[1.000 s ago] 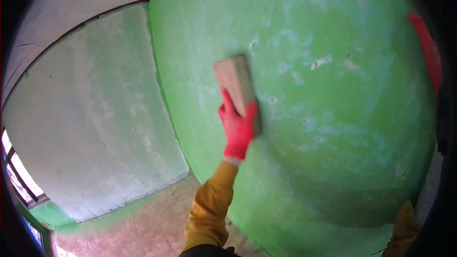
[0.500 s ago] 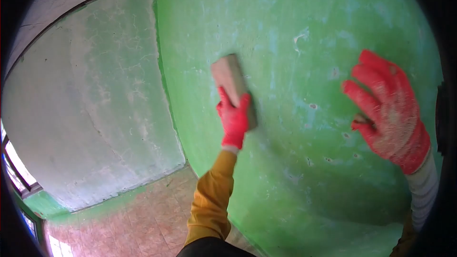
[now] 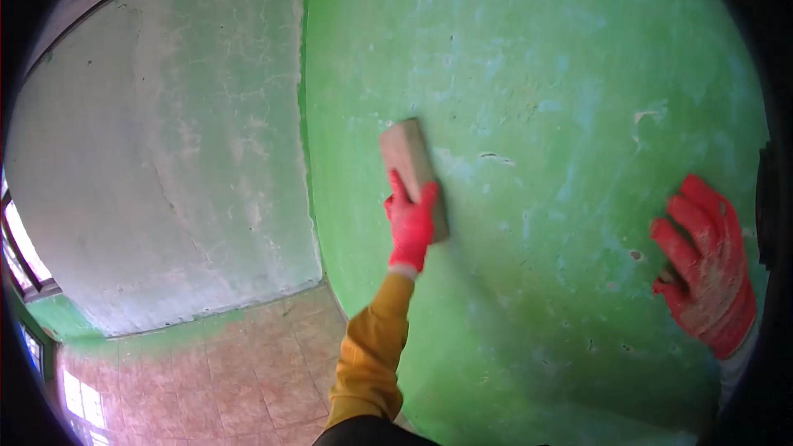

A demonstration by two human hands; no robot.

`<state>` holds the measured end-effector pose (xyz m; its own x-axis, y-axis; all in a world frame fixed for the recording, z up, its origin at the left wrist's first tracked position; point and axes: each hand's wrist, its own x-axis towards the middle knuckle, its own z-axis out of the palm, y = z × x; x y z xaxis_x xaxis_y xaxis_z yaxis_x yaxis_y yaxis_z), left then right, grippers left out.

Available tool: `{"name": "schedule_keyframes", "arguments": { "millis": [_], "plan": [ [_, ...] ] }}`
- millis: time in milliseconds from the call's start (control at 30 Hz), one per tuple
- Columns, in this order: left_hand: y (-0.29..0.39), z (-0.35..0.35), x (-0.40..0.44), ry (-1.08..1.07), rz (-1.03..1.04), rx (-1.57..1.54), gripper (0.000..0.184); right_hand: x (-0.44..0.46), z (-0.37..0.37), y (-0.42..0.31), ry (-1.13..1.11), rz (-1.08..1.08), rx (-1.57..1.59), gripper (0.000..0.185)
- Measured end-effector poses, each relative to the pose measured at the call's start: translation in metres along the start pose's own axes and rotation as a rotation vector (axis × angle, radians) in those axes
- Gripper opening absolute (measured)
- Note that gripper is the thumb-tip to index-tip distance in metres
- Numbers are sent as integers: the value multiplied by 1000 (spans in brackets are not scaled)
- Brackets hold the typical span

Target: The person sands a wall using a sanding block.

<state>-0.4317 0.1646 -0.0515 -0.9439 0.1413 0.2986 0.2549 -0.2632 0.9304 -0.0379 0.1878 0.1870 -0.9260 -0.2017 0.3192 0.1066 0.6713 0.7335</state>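
Since the earlier frame, the right hand has dropped and shifted farther right of the tan block. The green wall spreads behind the block, with a paler wall to its left, tiled floor below left and a window far left. Below and right of the block, the red-gloved right hand has thumb and fingers apart. The block leans slightly, up against the green wall; the left hand is clamped around its lower half. A crack marks the paint just right of the block.

L arm extd, L grip clasped; R grip loose, fingers half-bent.
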Motion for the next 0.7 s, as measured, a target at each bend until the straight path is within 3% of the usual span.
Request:
{"name": "schedule_keyframes", "arguments": {
  "millis": [33,67,133,233,300,367,400,467,533,567,600,633,667,700],
  "plan": [
    [8,-10,10,20,-224,-102,99,1,0,-1,0,62,13,75],
    [-1,-10,6,22,-220,-98,99,2,-1,0,1,89,18,75],
    [-25,-2,-6,42,92,237,99,4,-4,3,5,142,27,76],
    [-12,-5,-91,-131,597,240,99,10,3,1,12,143,16,78],
    [-9,-11,-98,-217,751,177,99,18,6,-3,40,106,-26,79],
    [-17,-13,-84,-226,881,292,112,25,12,-12,25,54,-7,78],
    [-27,-12,-62,-181,762,333,109,23,16,-15,-28,40,25,76],
    [-20,-9,-16,-93,227,221,100,18,23,-20,-134,17,91,72],
    [-6,-12,11,-25,-43,-11,95,12,25,-21,-262,-27,66,64],
    [-7,-12,5,-24,72,113,96,9,28,-21,-305,-45,60,61],
    [-8,-9,-6,-22,194,234,97,4,33,-23,-237,225,540,56],
    [-10,-7,-29,-92,316,271,100,7,34,-22,-214,356,780,54],
    [-14,-2,-54,9,668,274,98,10,34,-22,-161,488,1019,52],
    [-4,-7,-72,-93,805,176,94,15,26,-20,-194,271,494,50]
  ]
}}
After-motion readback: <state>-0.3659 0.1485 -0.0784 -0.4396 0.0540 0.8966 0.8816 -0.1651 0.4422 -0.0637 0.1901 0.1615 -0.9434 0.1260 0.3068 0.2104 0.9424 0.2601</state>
